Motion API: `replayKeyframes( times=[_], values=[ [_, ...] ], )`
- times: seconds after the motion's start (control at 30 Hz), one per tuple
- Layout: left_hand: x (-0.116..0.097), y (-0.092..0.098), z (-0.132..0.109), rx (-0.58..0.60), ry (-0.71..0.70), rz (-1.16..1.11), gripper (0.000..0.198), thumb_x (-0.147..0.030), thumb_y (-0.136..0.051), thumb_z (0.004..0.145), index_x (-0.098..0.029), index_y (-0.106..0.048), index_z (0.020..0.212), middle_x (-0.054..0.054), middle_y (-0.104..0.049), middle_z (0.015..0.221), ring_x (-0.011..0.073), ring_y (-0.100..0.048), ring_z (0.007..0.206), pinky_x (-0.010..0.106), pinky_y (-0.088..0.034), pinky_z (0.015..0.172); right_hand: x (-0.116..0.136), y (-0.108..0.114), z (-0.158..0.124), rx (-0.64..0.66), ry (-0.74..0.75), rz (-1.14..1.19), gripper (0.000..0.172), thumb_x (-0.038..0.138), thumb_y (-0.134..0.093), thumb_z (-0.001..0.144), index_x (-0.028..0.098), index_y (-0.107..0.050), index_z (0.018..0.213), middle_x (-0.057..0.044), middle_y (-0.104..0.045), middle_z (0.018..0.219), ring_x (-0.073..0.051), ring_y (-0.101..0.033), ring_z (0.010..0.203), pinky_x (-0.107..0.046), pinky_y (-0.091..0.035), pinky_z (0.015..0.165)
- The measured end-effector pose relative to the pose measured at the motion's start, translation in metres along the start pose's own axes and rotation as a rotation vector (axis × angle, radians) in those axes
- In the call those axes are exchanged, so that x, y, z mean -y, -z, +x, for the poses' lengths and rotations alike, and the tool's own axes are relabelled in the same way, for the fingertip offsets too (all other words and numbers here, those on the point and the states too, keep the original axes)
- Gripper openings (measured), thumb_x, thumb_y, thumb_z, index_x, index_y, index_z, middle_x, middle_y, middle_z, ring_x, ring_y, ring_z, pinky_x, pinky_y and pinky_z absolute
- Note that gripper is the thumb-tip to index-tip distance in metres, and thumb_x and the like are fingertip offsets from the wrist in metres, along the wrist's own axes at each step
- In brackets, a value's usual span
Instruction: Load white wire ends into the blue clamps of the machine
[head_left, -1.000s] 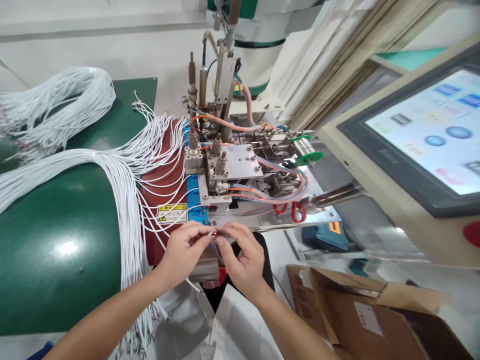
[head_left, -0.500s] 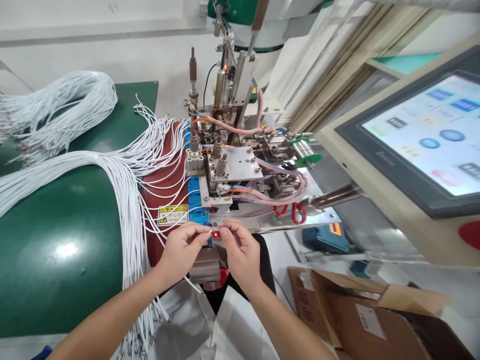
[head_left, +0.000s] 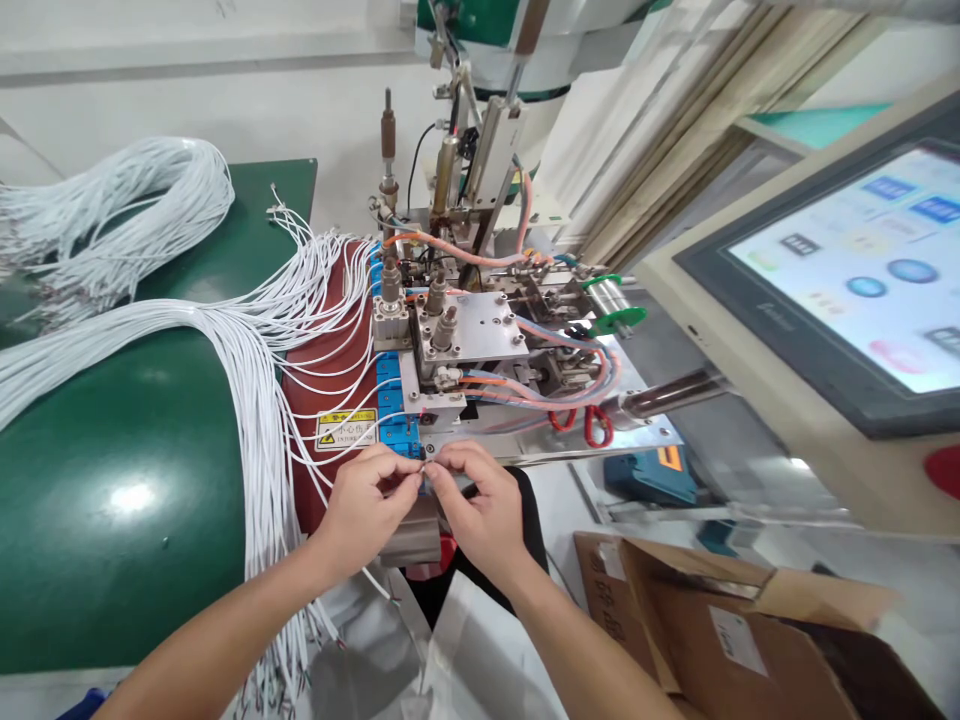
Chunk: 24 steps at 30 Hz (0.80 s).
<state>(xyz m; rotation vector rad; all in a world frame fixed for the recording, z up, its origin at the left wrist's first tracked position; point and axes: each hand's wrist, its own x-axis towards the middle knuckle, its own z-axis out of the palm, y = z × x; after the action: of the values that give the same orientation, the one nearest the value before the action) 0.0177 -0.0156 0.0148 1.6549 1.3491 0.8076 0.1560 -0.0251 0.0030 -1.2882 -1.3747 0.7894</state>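
Note:
My left hand (head_left: 365, 506) and my right hand (head_left: 480, 505) meet fingertip to fingertip just in front of a small assembly machine (head_left: 465, 340). Both pinch the end of a thin white wire (head_left: 341, 450) that runs back to the left into a thick bundle of white wires (head_left: 187, 320). The pinch sits below the machine's blue blocks (head_left: 394, 420), over a short grey metal chute (head_left: 409, 540). What lies between the fingertips is too small to make out.
The wire bundle drapes over a green curved cover (head_left: 127, 490). A yellow warning label (head_left: 345, 428) sits on the red panel. A touch screen (head_left: 847, 270) stands at the right. An open cardboard box (head_left: 712, 620) lies low right, a white bag (head_left: 465, 660) below my hands.
The small red light seen between my fingertips half a second ago no longer shows. My hands have drawn slightly closer together; the machine's upper cylinder has shifted a little.

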Motion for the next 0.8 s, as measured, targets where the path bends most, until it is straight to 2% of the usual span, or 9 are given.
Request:
replayKeyframes(
  times=[0.13,0.27,0.33,0.43,0.53,0.6,0.67,0.8],
  values=[
    [0.003,-0.008,-0.004,-0.068,0.066,-0.099,0.012,-0.021,-0.051,0.079,-0.016,-0.062,0.078,0.001,-0.055,0.073,0.0122,-0.055,0.066,0.024,-0.046,0.061,-0.004,-0.015,-0.008,-0.094,-0.133,0.176,0.010,0.016,-0.056,0.075,0.018,-0.056,0.066,-0.001,-0.055,0.069,-0.013,-0.055,0.066,-0.026,-0.045,0.061],
    [0.005,-0.011,-0.006,-0.099,0.087,-0.178,0.012,-0.022,-0.050,0.080,-0.016,-0.061,0.079,0.002,-0.055,0.076,0.0119,-0.056,0.066,0.023,-0.047,0.060,-0.004,-0.019,-0.006,-0.096,-0.054,0.142,0.009,0.016,-0.056,0.075,0.018,-0.056,0.066,-0.001,-0.056,0.070,-0.013,-0.055,0.068,-0.027,-0.046,0.063],
    [0.005,-0.009,-0.006,-0.101,0.066,-0.141,0.012,-0.021,-0.051,0.079,-0.016,-0.062,0.078,0.001,-0.054,0.074,0.0117,-0.055,0.064,0.023,-0.046,0.059,-0.002,-0.012,0.000,-0.023,0.018,0.037,0.010,0.015,-0.055,0.075,0.018,-0.056,0.066,-0.002,-0.056,0.070,-0.013,-0.055,0.067,-0.027,-0.045,0.063],
    [0.001,-0.002,-0.005,-0.067,-0.008,0.003,0.012,-0.017,-0.051,0.077,-0.017,-0.064,0.077,0.000,-0.054,0.069,0.0116,-0.052,0.063,0.022,-0.044,0.059,0.004,0.006,0.011,0.165,0.130,-0.139,0.009,0.014,-0.053,0.076,0.018,-0.055,0.069,-0.002,-0.057,0.069,-0.014,-0.054,0.066,-0.027,-0.045,0.061],
    [-0.002,0.006,-0.002,0.059,-0.082,0.125,0.016,-0.012,-0.049,0.075,-0.018,-0.064,0.071,0.000,-0.054,0.067,0.0107,-0.050,0.060,0.021,-0.041,0.056,0.010,0.020,0.020,0.398,0.251,-0.351,0.009,0.012,-0.051,0.074,0.018,-0.056,0.070,-0.003,-0.058,0.070,-0.016,-0.054,0.069,-0.029,-0.044,0.064],
    [-0.003,0.009,-0.001,0.146,-0.096,0.163,0.018,-0.010,-0.049,0.074,-0.018,-0.063,0.065,0.000,-0.053,0.065,0.0105,-0.049,0.059,0.021,-0.039,0.054,0.011,0.023,0.021,0.491,0.283,-0.408,0.010,0.010,-0.051,0.072,0.019,-0.056,0.068,-0.004,-0.059,0.070,-0.017,-0.054,0.070,-0.029,-0.043,0.063],
    [-0.002,0.009,0.000,0.156,-0.058,0.131,0.016,-0.012,-0.050,0.073,-0.018,-0.062,0.064,0.000,-0.054,0.063,0.0109,-0.050,0.059,0.021,-0.040,0.053,0.009,0.019,0.017,0.433,0.230,-0.342,0.010,0.011,-0.052,0.072,0.019,-0.055,0.066,-0.003,-0.058,0.068,-0.016,-0.053,0.067,-0.028,-0.043,0.062],
    [0.004,0.001,-0.001,0.038,0.107,-0.088,0.007,-0.020,-0.053,0.075,-0.017,-0.058,0.073,-0.001,-0.056,0.062,0.0107,-0.054,0.056,0.020,-0.044,0.053,0.002,-0.001,0.002,0.099,-0.021,-0.073,0.018,0.015,-0.051,0.076,0.018,-0.050,0.058,0.000,-0.053,0.060,-0.012,-0.050,0.056,-0.024,-0.041,0.053]
  ],
)
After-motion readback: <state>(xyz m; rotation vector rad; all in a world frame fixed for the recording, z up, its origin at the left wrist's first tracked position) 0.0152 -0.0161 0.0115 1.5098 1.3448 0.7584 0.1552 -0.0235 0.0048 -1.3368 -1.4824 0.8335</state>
